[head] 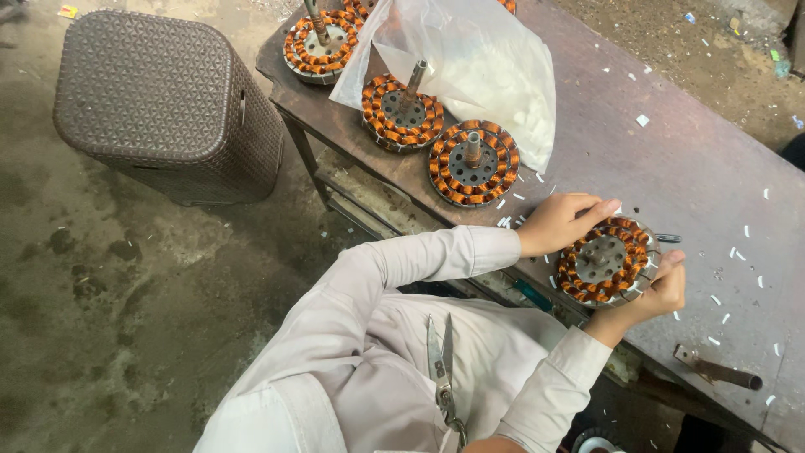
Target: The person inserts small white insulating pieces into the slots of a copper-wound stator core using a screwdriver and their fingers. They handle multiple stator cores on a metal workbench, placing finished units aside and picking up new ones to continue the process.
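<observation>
While both hands bear on one wound stator, the parts read as follows.

Stator in hand: round metal core w/ copper-orange coils, stator (605, 261), resting on the bench (671, 151) at its near edge, tilted slightly toward the person.
Left hand: left hand (560, 222) laid over the stator's upper-left rim, fingers curled onto the coils; clamped on it, not apart.
Right hand: right hand (654, 294) cupping the lower-right rim, fingers wrapped round the metal edge; also closed on the stator.
Other stators: three more w/ upright shafts in a row up the bench, nearest one (474, 162); all well apart from the hands.
Bag: clear plastic bag (478, 67) of white bits, lying partly over the row.
Litter: small white slips (511, 210) scattered on the bench top.
Scissors: scissors (442, 365) resting on the person's lap, unheld.
Rod: rusty metal rod (718, 369) near the right edge.
Stool: brown woven stool (163, 105) on the floor.
Risk (judgement): stator sits near the bench edge, so a loosened grip could tip it off; fingers pressing the coils could nick the wire; scissors may slide off the lap if the person shifts.
</observation>
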